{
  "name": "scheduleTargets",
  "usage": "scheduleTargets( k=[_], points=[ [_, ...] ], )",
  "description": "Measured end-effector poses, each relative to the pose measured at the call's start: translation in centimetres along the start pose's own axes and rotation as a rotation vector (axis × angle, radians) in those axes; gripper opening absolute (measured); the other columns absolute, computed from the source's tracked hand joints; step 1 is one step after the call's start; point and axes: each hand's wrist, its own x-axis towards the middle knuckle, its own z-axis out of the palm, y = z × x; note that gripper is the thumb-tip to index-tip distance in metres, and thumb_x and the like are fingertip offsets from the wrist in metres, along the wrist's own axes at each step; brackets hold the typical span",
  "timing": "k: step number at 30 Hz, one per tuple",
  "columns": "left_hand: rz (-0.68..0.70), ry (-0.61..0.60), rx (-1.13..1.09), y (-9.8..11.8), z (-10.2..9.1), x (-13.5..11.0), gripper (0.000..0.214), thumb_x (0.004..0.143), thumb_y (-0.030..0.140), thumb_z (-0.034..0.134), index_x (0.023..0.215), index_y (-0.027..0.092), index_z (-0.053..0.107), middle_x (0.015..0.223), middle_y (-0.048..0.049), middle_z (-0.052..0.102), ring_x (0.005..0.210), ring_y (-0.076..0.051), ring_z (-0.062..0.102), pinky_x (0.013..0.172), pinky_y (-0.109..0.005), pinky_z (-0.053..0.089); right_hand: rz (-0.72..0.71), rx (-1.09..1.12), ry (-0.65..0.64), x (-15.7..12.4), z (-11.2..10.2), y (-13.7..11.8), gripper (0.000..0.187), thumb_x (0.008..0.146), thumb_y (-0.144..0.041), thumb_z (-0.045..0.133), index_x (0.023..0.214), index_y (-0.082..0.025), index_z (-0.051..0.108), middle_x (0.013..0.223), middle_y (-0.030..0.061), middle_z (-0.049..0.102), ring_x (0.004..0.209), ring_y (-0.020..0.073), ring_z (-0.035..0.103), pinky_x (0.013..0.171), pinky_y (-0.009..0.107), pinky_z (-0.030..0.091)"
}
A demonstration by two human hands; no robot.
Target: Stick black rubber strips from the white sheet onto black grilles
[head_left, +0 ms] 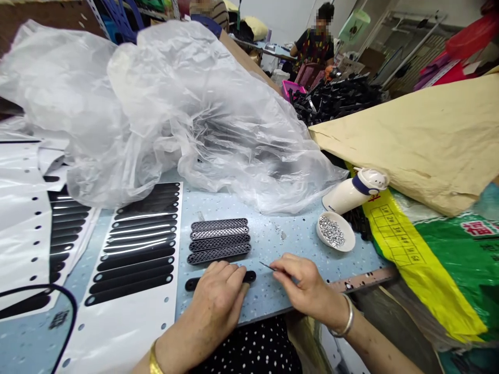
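Note:
My left hand (pixel 220 293) is closed over a black plastic strip with rounded, holed ends (pixel 250 277), holding it on the table; the middle of the strip is hidden under the fingers. In my right hand (pixel 302 283), a thin dark pointed tool (pixel 266 266) is pinched between thumb and fingers, its tip directed toward the strip but apart from it. Beyond my left hand, several black lattice-patterned strips (pixel 220 241) lie side by side. To their left is a white sheet (pixel 128 332) bearing a column of glossy black rounded strips (pixel 136 241).
A white bowl (pixel 349 243) of small metal parts stands at right, near a cream bottle (pixel 343 195). Crumpled clear plastic (pixel 218 114) covers the table's back. More sheets (pixel 23 218) and a black cable (pixel 74 306) lie left. Another person (pixel 315 49) sits in the background.

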Motion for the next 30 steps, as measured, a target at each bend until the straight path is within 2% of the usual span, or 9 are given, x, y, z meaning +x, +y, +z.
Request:
scheduleTargets(
  k=[2, 6, 12, 22, 30],
  points=[
    [0.004, -0.005, -0.012, -0.1, 0.1, -0.1, 0.019, 0.094, 0.012, 0.045, 0.107, 0.014, 0.059, 0.083, -0.0085, 0.063, 0.079, -0.022, 0.055, 0.069, -0.041, 0.047, 0.015, 0.08, -0.028, -0.1, 0.1, -0.7, 0.016, 0.088, -0.011, 0.054, 0.089, -0.017, 0.069, 0.074, 0.0023, 0.062, 0.067, 0.0147, 0.059, 0.061, 0.027, 0.046],
    [0.005, -0.005, -0.017, -0.2, 0.2, -0.2, 0.019, 0.094, 0.013, 0.047, 0.106, 0.015, 0.06, 0.083, -0.0077, 0.063, 0.079, -0.022, 0.055, 0.07, -0.04, 0.047, 0.019, 0.141, -0.003, 0.3, 0.5, -1.0, 0.016, 0.086, -0.01, 0.055, 0.083, -0.016, 0.07, 0.069, 0.0016, 0.06, 0.064, 0.0137, 0.058, 0.058, 0.026, 0.046],
    [0.002, -0.014, -0.021, -0.1, 0.1, -0.2, 0.02, 0.094, 0.013, 0.046, 0.108, 0.014, 0.06, 0.084, -0.0079, 0.063, 0.079, -0.022, 0.054, 0.07, -0.04, 0.046, -0.007, 0.08, -0.008, 0.4, 1.3, -1.0, 0.023, 0.087, -0.01, 0.051, 0.076, -0.016, 0.069, 0.067, 0.0023, 0.056, 0.063, 0.0145, 0.055, 0.057, 0.027, 0.044],
    [0.021, 0.0, -0.018, -0.2, 0.1, -0.1, 0.02, 0.094, 0.013, 0.046, 0.107, 0.014, 0.061, 0.082, -0.0075, 0.063, 0.079, -0.021, 0.055, 0.071, -0.04, 0.048, -0.025, -0.008, -0.036, 0.3, 1.6, -0.9, 0.024, 0.089, -0.011, 0.049, 0.076, -0.017, 0.069, 0.064, 0.0004, 0.051, 0.059, 0.0137, 0.05, 0.054, 0.026, 0.04],
    [0.019, 0.026, -0.058, -0.3, -0.1, 0.1, 0.023, 0.091, 0.011, 0.048, 0.108, 0.016, 0.062, 0.081, -0.0067, 0.066, 0.076, -0.021, 0.059, 0.069, -0.037, 0.049, 0.034, 0.238, -0.076, 1.1, 1.7, 0.5, 0.019, 0.084, -0.01, 0.057, 0.078, -0.017, 0.072, 0.067, 0.0006, 0.061, 0.063, 0.0134, 0.058, 0.059, 0.025, 0.047]
  ],
)
